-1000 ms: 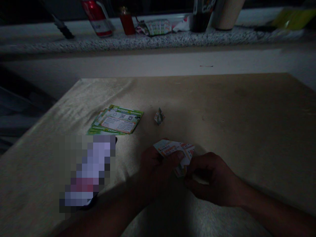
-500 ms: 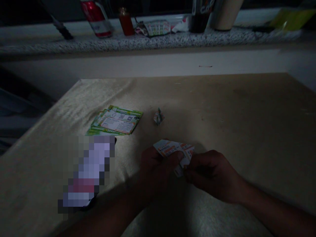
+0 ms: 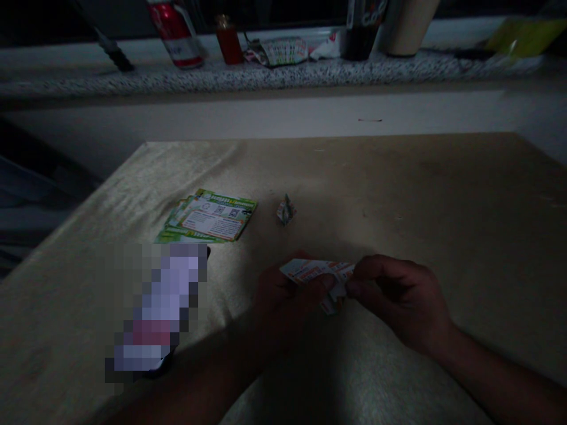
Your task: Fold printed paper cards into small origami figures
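Note:
Both hands hold one printed paper leaflet (image 3: 316, 273) low over the near part of a tan table (image 3: 398, 195). My left hand (image 3: 283, 304) grips its left side, thumb on top. My right hand (image 3: 398, 298) pinches its right edge with bent fingers. The paper is partly folded, white with orange and red print. A small folded paper figure (image 3: 286, 209) stands on the table just beyond the hands. A fanned stack of green and white leaflets (image 3: 208, 221) lies to the left of it.
A glowing phone (image 3: 162, 310), its screen blurred out, lies at the near left. Behind the table runs a speckled stone ledge (image 3: 274, 74) with a red can (image 3: 176, 32), a small red bottle (image 3: 228, 40), wrappers and a cup. The room is dim.
My right hand has shifted from below the leaflet up to its right edge. The leaflet now lies flatter and lower between the hands.

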The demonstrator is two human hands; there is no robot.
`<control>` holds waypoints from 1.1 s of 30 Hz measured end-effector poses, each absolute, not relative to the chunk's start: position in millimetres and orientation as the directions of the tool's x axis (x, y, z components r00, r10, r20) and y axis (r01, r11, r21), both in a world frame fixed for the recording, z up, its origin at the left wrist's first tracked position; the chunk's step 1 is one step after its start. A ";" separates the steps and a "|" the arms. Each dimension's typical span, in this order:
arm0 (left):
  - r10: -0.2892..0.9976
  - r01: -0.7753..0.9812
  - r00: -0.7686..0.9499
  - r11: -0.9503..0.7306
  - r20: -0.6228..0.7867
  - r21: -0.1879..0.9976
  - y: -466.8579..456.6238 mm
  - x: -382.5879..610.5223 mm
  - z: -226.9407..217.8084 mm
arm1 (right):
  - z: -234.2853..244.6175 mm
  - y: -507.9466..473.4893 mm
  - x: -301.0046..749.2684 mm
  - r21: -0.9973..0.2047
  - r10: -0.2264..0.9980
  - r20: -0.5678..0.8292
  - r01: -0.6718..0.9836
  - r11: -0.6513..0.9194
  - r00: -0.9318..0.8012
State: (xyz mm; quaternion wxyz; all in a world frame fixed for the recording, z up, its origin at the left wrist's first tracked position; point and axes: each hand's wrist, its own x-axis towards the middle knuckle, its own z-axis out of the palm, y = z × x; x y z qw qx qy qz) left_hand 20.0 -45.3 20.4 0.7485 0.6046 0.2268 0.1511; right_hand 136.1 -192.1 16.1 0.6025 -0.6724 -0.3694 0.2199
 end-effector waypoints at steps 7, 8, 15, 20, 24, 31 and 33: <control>0.369 -0.003 0.927 -0.162 0.063 0.987 -35.8 19.9 18.9 | 24.4 -197.3 143.0 -0.841 0.722 0.367 0.541 -0.012 0.586; 0.360 -0.037 0.925 -0.235 0.122 0.971 -33.6 19.8 19.5 | 24.6 -198.3 144.4 -0.813 0.732 0.385 0.582 -0.019 0.562; 0.223 -0.203 0.877 -0.632 0.427 0.748 -32.4 16.9 27.0 | 19.2 -199.0 148.9 -0.677 0.796 0.486 0.731 0.083 0.360; 0.258 -0.156 0.903 -0.549 0.344 0.821 -36.5 19.3 25.4 | 17.0 -198.1 148.6 -0.666 0.788 0.503 0.740 0.092 0.355; 0.319 -0.007 0.937 -0.382 0.139 0.924 -38.3 20.7 23.2 | 18.2 -198.1 148.4 -0.741 0.822 0.411 0.669 0.049 0.395; 0.256 0.174 0.941 0.197 -0.222 0.965 -37.6 21.4 15.3 | 17.8 -197.6 144.9 -0.979 0.859 -0.026 0.159 -0.124 0.512; 0.237 0.195 0.935 0.275 -0.263 0.942 -37.3 22.5 14.2 | 16.6 -197.8 144.9 -0.992 0.870 -0.092 0.027 -0.120 0.485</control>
